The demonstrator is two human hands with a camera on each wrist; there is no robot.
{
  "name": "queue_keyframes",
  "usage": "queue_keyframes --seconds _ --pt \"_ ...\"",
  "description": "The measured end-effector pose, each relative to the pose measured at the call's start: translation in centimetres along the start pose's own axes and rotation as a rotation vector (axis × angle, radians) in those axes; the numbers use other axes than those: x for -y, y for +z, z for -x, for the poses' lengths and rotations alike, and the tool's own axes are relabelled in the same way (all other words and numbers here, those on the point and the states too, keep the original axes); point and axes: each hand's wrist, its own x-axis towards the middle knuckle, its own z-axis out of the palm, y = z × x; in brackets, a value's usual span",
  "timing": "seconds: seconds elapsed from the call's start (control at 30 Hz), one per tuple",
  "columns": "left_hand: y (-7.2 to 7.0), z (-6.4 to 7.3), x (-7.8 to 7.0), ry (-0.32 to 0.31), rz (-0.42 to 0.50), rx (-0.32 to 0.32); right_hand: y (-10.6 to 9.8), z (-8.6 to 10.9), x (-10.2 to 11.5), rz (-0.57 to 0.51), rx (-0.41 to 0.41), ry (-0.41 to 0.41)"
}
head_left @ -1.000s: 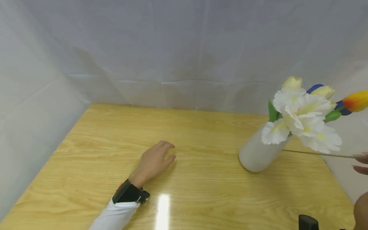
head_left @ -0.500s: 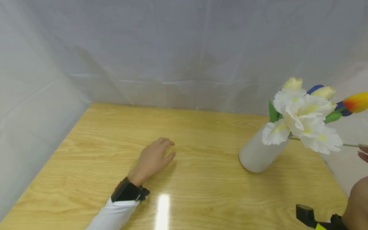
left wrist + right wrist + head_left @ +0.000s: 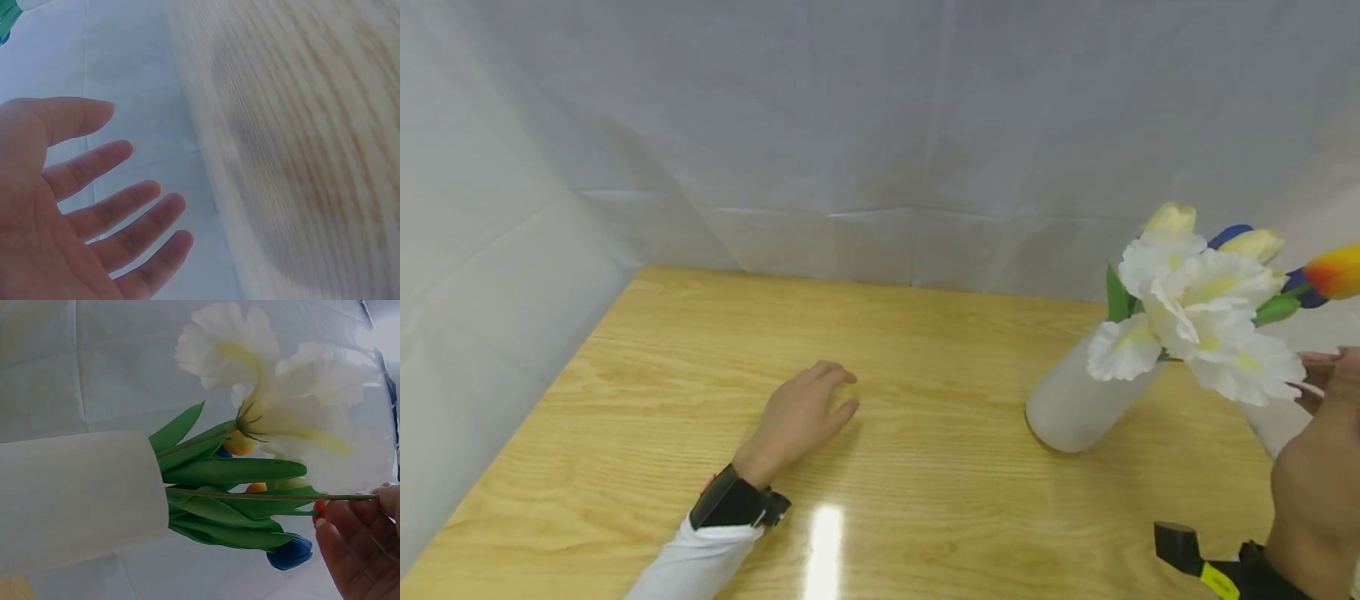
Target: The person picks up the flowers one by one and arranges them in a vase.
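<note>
My right hand (image 3: 1318, 475) is at the right edge in the head view. In the right wrist view its thumb and fingers pinch a thin flower stem (image 3: 281, 497), whose other end runs into the mouth of a white vase (image 3: 1086, 400). The head of that flower is out of sight past the fingers. Large ruffled white flowers (image 3: 1210, 312), pale yellow tulips (image 3: 1170, 221) and an orange-yellow tulip (image 3: 1333, 271) rise from the vase, with green leaves (image 3: 244, 472) and a blue bud (image 3: 290, 552). Over the table, left of the vase, my left hand (image 3: 801, 417) holds nothing, fingers relaxed and spread.
The wooden table (image 3: 925, 500) ends at a pale sheet (image 3: 850, 125) hanging behind it and along both sides. A bright light reflection lies near the front of the table. Black wrist straps (image 3: 733, 500) with devices sit on both wrists.
My right hand has come in from the right edge toward the vase, and the stem it pinches has gone from below the flowers to the vase mouth. The left hand has stayed nearly still.
</note>
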Motion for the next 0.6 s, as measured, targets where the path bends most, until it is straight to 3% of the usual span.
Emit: queue_keyframes --seconds 0.13,0.27,0.43,0.6 --pt "0.0 0.1 -0.1 -0.002 0.003 0.008 0.7 0.4 -0.2 0.052 0.021 -0.020" --pt "0.0 0.2 -0.1 -0.011 0.006 0.023 1.2 1.3 0.1 0.138 0.045 0.077" --pt "0.1 0.4 -0.1 -0.026 0.001 0.025 1.4 1.7 0.2 0.215 0.114 0.123" --pt "0.1 0.7 0.0 -0.024 0.000 0.020 1.6 2.2 -0.2 0.225 0.173 0.215"
